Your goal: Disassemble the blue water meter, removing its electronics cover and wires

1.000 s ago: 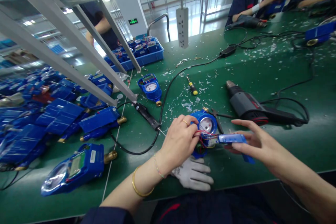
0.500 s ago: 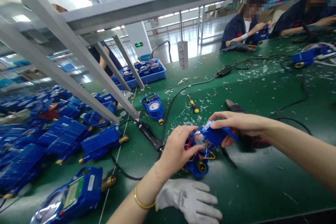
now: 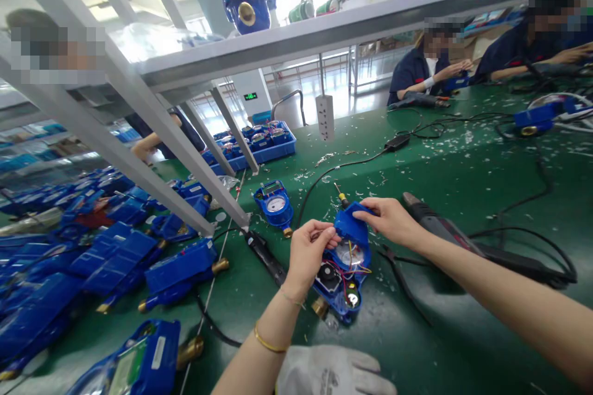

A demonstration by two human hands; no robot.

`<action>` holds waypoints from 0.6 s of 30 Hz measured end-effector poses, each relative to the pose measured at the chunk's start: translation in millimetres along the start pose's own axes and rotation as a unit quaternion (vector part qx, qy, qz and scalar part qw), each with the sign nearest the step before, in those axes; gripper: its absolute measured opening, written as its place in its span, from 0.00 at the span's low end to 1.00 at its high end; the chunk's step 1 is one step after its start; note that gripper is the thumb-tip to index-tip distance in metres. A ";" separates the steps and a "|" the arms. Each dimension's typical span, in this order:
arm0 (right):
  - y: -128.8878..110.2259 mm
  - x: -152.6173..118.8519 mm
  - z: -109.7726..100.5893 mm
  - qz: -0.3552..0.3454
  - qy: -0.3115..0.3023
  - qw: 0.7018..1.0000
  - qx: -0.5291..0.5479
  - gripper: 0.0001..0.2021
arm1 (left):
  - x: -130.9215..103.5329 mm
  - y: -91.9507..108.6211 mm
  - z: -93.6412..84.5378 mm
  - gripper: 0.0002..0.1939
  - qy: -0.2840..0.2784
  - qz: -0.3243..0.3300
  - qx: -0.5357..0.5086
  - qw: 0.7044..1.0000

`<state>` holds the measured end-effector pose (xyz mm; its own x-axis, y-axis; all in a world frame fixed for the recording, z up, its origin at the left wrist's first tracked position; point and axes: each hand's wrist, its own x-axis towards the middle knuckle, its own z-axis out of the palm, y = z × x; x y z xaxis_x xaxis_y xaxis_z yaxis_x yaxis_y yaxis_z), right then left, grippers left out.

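An opened blue meter [image 3: 345, 305] lies on the green table, with red and yellow wires, a round dial and a brass fitting showing. My right hand [image 3: 386, 219] grips the blue cover [image 3: 354, 225], which is tilted up over the dial. At the cover's left edge, my left hand [image 3: 312, 250] is pinched closed; what lies between its fingertips is too small to make out. A yellow and black screwdriver [image 3: 343, 197] is partly behind the cover. Below my left wrist rests a pale glove [image 3: 328, 370].
Many blue meters [image 3: 106, 253] cover the left side. One meter [image 3: 277, 205] stands beyond my left hand, near a blue crate [image 3: 273, 149]. A black driver [image 3: 265, 256], pliers [image 3: 403, 278] and a heat gun [image 3: 440, 225] lie around. Co-workers sit across at the right.
The cover has been raised and turned, uncovering the dial and inside of the meter. My left hand has drawn back from the wires to the cover's edge. The view has tilted upward.
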<state>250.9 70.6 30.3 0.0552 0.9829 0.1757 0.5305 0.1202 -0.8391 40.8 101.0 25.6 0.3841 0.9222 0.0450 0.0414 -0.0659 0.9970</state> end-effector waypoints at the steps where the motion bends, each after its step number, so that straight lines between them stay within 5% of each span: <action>1: 0.1 2.2 4.7 -0.025 0.027 0.999 -0.018 0.19 | -1.8 -0.8 -0.1 0.12 0.007 0.006 0.007 1.000; 6: -6.1 3.1 22.9 -0.115 0.128 0.982 -0.075 0.15 | -17.2 -3.2 0.3 0.13 0.057 0.052 0.119 0.990; 10: -8.1 0.3 36.2 -0.135 0.191 0.968 -0.092 0.14 | -22.9 -8.0 4.8 0.25 0.038 0.024 0.241 0.970; 18: -18.8 -0.2 46.7 -0.145 0.255 0.951 -0.096 0.13 | -17.0 -9.0 22.4 0.22 -0.001 -0.036 0.109 0.993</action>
<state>201.4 74.7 22.0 0.2601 0.7116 0.6527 0.7280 0.2995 -0.6167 54.6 77.4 14.4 0.3738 0.9271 -0.0269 0.2671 -0.0799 0.9603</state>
